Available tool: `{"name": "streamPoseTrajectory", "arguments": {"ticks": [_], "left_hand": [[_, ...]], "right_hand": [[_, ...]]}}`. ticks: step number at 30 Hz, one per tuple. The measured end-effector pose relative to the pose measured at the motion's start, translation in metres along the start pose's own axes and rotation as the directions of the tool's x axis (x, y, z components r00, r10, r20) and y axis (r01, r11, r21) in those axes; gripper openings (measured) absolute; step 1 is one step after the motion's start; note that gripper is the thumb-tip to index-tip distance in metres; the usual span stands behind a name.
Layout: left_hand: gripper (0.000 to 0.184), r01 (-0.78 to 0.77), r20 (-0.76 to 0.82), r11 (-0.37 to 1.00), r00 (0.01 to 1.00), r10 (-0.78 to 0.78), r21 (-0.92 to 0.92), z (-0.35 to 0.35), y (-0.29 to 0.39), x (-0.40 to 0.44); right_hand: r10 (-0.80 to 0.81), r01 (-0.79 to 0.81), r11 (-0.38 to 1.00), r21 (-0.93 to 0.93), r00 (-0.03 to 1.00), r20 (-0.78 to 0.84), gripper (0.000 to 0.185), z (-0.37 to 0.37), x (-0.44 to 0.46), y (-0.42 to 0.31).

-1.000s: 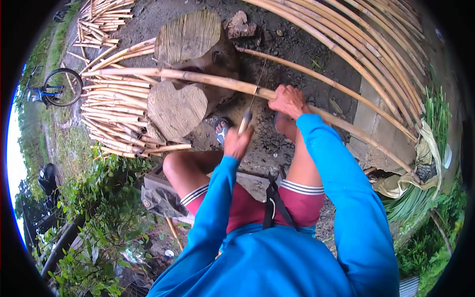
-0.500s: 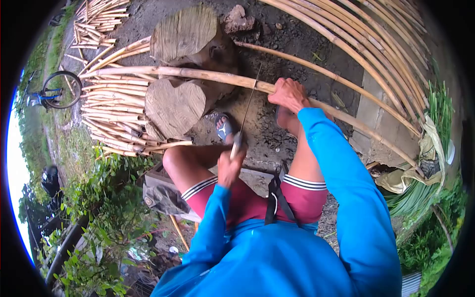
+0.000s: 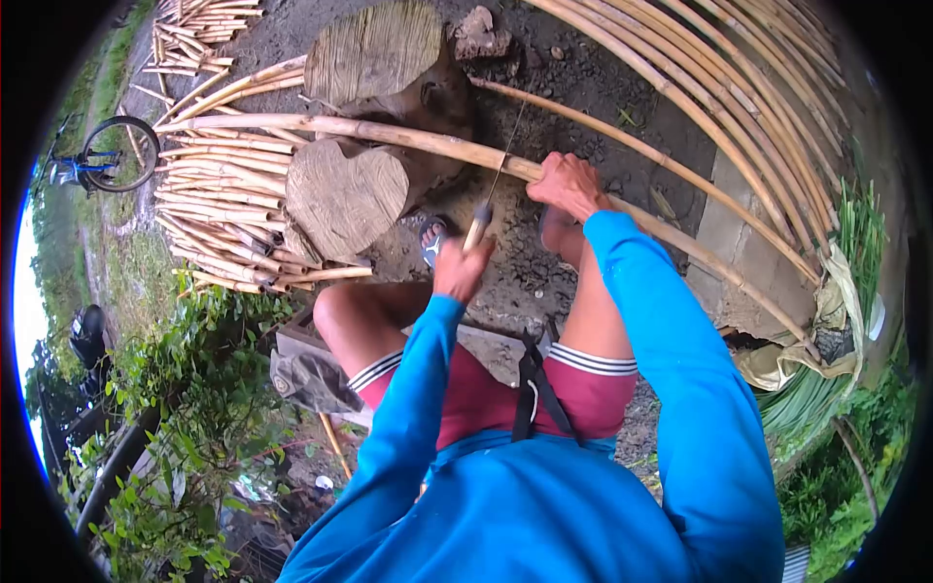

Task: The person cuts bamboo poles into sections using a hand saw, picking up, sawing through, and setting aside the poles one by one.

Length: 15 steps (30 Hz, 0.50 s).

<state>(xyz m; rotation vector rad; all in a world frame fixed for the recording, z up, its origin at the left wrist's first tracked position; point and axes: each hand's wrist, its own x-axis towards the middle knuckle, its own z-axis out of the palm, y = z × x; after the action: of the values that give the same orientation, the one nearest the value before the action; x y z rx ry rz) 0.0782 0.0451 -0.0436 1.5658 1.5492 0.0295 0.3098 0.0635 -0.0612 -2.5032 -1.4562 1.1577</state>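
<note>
My left hand [image 3: 462, 268] is closed around the light wooden handle of a hand saw [image 3: 477, 227]. Its thin blade, seen nearly edge-on, crosses a long bamboo pole [image 3: 403, 136] just left of my right hand [image 3: 568, 185]. That right hand wraps over the pole and grips it from above. Toward the left, the pole passes between two cut tree stumps, the upper stump [image 3: 374, 53] and the lower stump [image 3: 347, 194]. Its other end slopes down to the right, near a pale sack [image 3: 826, 335]. How deep the blade sits in the pole I cannot tell.
Cut bamboo pieces [image 3: 219, 209] lie piled left of the stumps. Several long bamboo poles [image 3: 680, 78] lie at the upper right, and a single thinner pole [image 3: 612, 131] lies beyond mine. A bicycle wheel [image 3: 121, 155] shows at far left, with leafy bushes [image 3: 185, 418] below.
My left hand has pushed the saw forward, away from my body, so the handle is nearer the pole. My right hand keeps its grip on the pole.
</note>
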Motion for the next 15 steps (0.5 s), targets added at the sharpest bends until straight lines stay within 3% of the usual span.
{"name": "streamPoseTrajectory", "arguments": {"ticks": [2, 5, 6, 7, 9, 11, 12, 14, 15], "left_hand": [[0.032, -0.038, -0.001, 0.990, 0.999, 0.039, -0.137, 0.001, -0.057, -0.049], [0.033, 0.042, 0.030, 0.992, 0.999, -0.039, -0.118, -0.002, -0.053, -0.049], [0.031, 0.108, 0.029, 0.990, 0.994, -0.105, -0.096, 0.008, -0.041, -0.022], [0.028, 0.094, 0.076, 0.994, 0.992, -0.099, 0.062, 0.002, -0.005, 0.006], [0.024, -0.305, 0.011, 0.920, 0.950, 0.312, 0.245, 0.022, -0.042, 0.027], [0.023, -0.247, 0.003, 0.965, 0.969, 0.247, 0.093, 0.009, -0.045, -0.009], [0.024, -0.043, 0.006, 0.995, 0.999, 0.044, -0.085, 0.003, -0.057, -0.043], [0.030, 0.053, 0.028, 0.994, 0.998, -0.051, -0.098, -0.004, -0.079, -0.074], [0.043, 0.163, 0.214, 0.983, 0.967, -0.141, -0.086, -0.022, -0.043, -0.063]], "right_hand": [[0.011, -0.012, 1.000, -0.017, 1.000, -0.023, 0.039, -0.002, 0.002, 0.000], [0.000, 0.000, 1.000, -0.011, 1.000, -0.020, 0.040, -0.001, 0.004, -0.001], [-0.012, 0.012, 1.000, 0.005, 1.000, 0.000, 0.040, 0.002, 0.004, -0.003], [-0.029, 0.029, 1.000, -0.012, 0.999, -0.039, 0.040, 0.003, 0.003, -0.003], [-0.001, 0.001, 1.000, -0.018, 1.000, -0.021, 0.040, -0.003, -0.001, -0.005], [0.016, -0.018, 0.999, -0.044, 0.999, -0.046, 0.039, 0.000, 0.002, 0.001], [0.014, -0.016, 0.999, -0.039, 0.999, -0.050, 0.039, -0.005, 0.004, 0.001], [-0.013, 0.013, 1.000, 0.011, 1.000, -0.010, 0.039, -0.006, -0.002, 0.002], [-0.001, 0.001, 1.000, 0.017, 1.000, -0.021, 0.038, -0.003, 0.001, 0.002]]}}
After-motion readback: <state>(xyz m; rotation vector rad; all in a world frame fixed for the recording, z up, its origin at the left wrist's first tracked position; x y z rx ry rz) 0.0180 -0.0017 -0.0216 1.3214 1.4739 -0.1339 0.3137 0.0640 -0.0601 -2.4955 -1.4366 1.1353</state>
